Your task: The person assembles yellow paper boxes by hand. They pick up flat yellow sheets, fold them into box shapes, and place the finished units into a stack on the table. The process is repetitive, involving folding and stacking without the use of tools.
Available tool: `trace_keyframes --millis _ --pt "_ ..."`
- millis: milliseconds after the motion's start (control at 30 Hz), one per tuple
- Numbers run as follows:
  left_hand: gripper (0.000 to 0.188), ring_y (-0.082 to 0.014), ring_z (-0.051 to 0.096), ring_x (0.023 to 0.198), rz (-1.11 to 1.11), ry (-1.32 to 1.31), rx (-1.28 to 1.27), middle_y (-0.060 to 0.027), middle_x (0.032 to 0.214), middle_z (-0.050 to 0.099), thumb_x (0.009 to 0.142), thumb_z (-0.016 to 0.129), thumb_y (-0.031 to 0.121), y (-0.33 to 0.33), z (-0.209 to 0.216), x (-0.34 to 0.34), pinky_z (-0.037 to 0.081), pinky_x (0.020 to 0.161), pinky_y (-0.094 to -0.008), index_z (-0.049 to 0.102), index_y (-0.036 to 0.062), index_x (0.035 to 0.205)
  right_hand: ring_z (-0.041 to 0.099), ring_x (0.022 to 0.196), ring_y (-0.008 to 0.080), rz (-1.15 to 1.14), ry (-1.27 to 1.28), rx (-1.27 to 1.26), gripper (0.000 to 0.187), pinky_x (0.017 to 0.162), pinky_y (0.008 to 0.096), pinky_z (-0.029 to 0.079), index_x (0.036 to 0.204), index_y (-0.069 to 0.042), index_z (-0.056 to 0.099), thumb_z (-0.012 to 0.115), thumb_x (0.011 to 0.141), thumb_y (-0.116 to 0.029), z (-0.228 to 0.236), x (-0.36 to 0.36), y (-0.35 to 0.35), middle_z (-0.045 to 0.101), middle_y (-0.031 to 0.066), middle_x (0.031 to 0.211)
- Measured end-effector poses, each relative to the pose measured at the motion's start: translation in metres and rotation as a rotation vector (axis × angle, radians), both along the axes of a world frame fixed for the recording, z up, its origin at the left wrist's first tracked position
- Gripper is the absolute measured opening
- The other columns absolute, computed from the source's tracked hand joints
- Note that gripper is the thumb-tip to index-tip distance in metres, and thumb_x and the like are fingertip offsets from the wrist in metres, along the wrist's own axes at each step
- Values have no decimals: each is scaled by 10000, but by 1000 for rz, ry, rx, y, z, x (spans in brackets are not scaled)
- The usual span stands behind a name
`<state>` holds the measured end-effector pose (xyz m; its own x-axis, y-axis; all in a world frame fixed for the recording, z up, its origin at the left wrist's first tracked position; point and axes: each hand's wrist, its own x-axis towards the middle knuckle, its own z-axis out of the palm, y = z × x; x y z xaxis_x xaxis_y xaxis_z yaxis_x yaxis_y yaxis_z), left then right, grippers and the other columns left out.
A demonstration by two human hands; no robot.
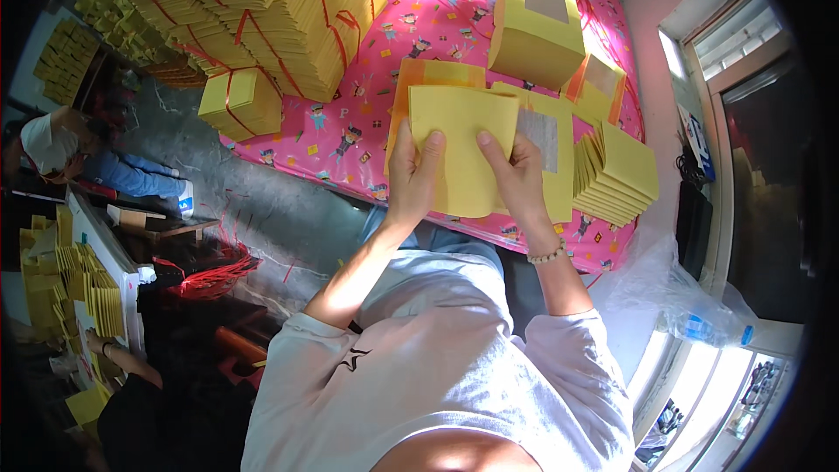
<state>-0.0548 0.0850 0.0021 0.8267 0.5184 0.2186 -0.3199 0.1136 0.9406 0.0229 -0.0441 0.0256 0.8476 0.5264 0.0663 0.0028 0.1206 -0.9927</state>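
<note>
Between my hands is a folded yellow paper piece (463, 149), held upright above the near edge of the pink table. My left hand (414, 177) grips its left side, thumb on the front. On the right side my right hand (517, 177) pinches it the same way, with a beaded bracelet at the wrist. Behind it lie an orange-edged sheet (440, 72) and a yellow sheet with a grey rectangle (556, 147), both partly covered. Just right of these, a fanned pile of folded yellow pieces (619, 173) rests on the table.
Tall bundles of yellow paper tied with red string (262, 26) stand at the far left of the pink patterned table (345, 127). A thick yellow stack (535, 44) sits at the back right. Red strings (214, 271) lie at left, where other people work. A plastic bag (690, 297) hangs right.
</note>
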Motion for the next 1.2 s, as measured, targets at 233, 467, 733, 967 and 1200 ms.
trace_keyframes --millis 233,467,733,967,1200 --pt "360 -120 555 1059 -10 58 -80 -76 1181 571 997 479 134 5 0 -6 471 873 -277 411 25 1334 602 831 50 29 33 49 174 730 215 488 1025 4 643 628 938 -146 -2 16 7 677 17 941" --pt "305 -95 546 1063 -31 94 -108 -32 1173 579 1008 493 186 14 -17 -12 456 889 -267 471 51 1280 595 790 34 64 99 14 143 705 205 484 952 -3 636 615 943 -144 -13 34 7 672 10 890" --pt "281 -97 563 1031 -41 183 -76 -30 1136 597 1003 504 185 25 -20 -12 460 879 -269 496 46 1247 610 756 38 158 72 -144 269 644 201 486 1048 38 645 655 918 -197 -16 23 6 684 38 870" --pt "288 -120 585 1048 -78 184 -208 -44 1143 611 990 525 197 37 -32 8 483 871 -298 509 46 1234 665 752 92 199 144 -354 345 623 227 527 1009 30 675 665 899 -297 -12 33 12 702 65 859" --pt "279 -155 604 1020 -150 401 -323 -65 1125 622 984 530 191 55 -32 26 492 865 -321 512 43 1221 677 756 108 278 103 -406 394 593 228 535 1021 25 671 677 879 -342 -28 52 18 707 68 873"
